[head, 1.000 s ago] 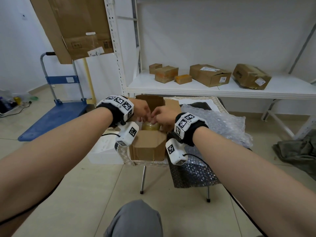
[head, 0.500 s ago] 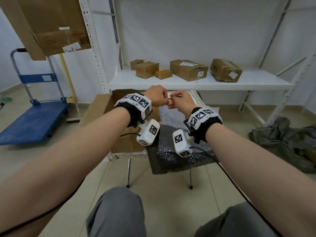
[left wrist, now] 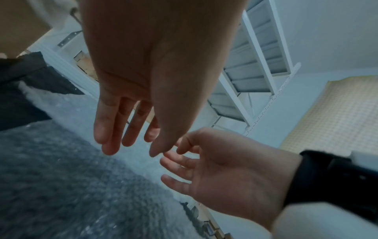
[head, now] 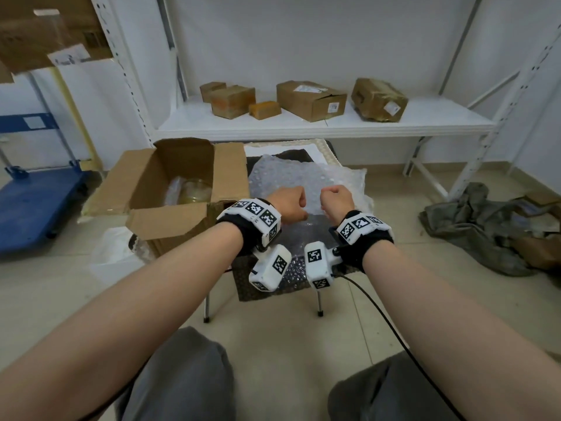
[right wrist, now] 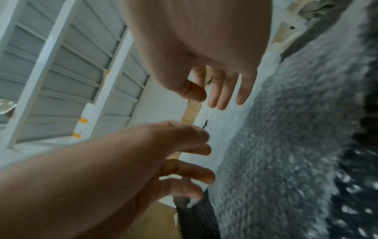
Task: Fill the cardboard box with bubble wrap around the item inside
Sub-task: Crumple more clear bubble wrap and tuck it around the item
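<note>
An open cardboard box [head: 170, 220] stands on the left of a small stool-like table. A clear glass jar [head: 195, 191] sits inside it with a little bubble wrap beside it. A loose sheet of bubble wrap [head: 303, 177] lies on the table to the right of the box. My left hand [head: 288, 203] and right hand [head: 335, 199] hover side by side just above that sheet, a small gap between them. In the wrist views the left hand [left wrist: 126, 126] and right hand [right wrist: 216, 84] have relaxed, nearly straight fingers holding nothing, with the bubble wrap [left wrist: 61, 177] below.
A white shelf [head: 425, 117] behind the table carries several cardboard boxes [head: 309, 100]. A blue trolley [head: 36, 202] stands at the left and a grey cloth heap [head: 479, 226] lies on the floor at the right. My knees [head: 182, 375] are below the table.
Both hands have left the box, where they were at the jar, and moved right over the bubble wrap. Half a second ago their fingertips met; now they are apart and lower.
</note>
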`<state>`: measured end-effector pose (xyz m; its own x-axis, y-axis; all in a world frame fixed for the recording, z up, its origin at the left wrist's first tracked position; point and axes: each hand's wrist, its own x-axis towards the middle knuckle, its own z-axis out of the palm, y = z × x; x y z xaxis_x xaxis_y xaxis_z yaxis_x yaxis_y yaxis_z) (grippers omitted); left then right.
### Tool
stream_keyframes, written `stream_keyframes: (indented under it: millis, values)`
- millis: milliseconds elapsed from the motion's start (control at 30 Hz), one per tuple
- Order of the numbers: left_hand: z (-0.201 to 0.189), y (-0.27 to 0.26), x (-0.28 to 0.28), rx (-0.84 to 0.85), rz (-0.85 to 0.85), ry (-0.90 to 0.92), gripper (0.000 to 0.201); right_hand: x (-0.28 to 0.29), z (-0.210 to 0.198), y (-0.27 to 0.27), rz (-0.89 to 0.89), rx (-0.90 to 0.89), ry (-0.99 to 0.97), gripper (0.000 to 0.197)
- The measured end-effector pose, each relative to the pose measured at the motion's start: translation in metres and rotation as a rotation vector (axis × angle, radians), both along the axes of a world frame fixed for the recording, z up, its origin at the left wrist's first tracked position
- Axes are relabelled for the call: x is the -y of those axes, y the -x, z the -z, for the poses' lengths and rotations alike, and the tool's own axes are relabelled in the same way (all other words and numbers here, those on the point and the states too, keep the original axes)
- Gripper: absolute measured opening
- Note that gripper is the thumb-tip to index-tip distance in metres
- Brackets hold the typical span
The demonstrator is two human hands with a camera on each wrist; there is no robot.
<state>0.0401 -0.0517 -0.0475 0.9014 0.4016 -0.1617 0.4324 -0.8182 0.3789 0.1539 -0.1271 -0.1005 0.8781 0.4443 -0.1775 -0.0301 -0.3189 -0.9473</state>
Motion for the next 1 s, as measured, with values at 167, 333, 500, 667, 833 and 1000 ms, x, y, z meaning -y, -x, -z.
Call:
stream_keyframes:
  millis: [167,333,500,667,833,1000]
  values:
    - [0.036,-0.010,-0.010,-0.084,0.030,-0.075,0.046,0.016,0.002,0.014,-0.062,-0.176,0.047,0.028]
    - [0.055,-0.030,-0.024,-0.262,0.095,-0.159,0.044,0.001,0.023,0.008,0.075,-0.318,-0.109,0.011]
    - [0.066,-0.045,-0.031,-0.211,0.085,-0.133,0.040,0.000,0.032,0.004,0.164,-0.333,-0.237,0.024]
    - [0.075,-0.035,-0.033,0.224,-0.041,0.060,0.028,0.008,0.038,0.004,0.346,-0.345,-0.497,0.042]
    - [0.073,-0.023,-0.035,0.440,-0.134,0.206,0.012,0.014,0.045,0.003,0.419,-0.451,-0.697,0.014]
    - [0.081,-0.016,-0.027,0.513,-0.094,0.274,0.035,0.013,0.042,0.009,0.298,-0.470,-0.668,0.059]
